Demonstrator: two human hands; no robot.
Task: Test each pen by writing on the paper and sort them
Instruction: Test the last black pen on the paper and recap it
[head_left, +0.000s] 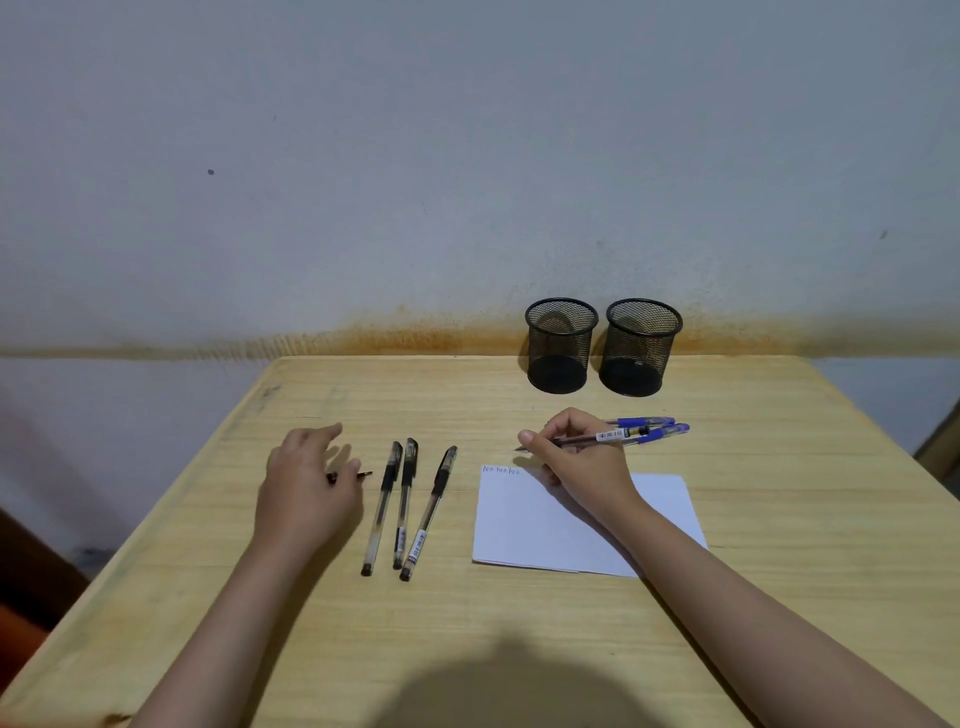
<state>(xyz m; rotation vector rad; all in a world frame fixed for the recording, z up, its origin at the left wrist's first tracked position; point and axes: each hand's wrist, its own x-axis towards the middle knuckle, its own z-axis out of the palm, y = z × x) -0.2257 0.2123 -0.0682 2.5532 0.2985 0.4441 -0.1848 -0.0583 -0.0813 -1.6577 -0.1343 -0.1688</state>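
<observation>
My right hand (582, 467) grips an uncapped black pen (587, 439) in a writing hold, its tip just past the top left corner of the white paper (524, 519). Faint scribbles (501, 471) mark that corner. Curled fingers of my left hand (306, 483) hold a small black pen cap (363, 474), which pokes out to the right. Three capped black pens (405, 499) lie side by side between my hands. Two blue pens (667, 430) lie behind my right hand.
Two black mesh pen cups, left (560, 345) and right (640, 347), stand side by side at the back of the wooden table (467, 634), against the wall. Both look empty. The table's left edge runs diagonally close to my left forearm.
</observation>
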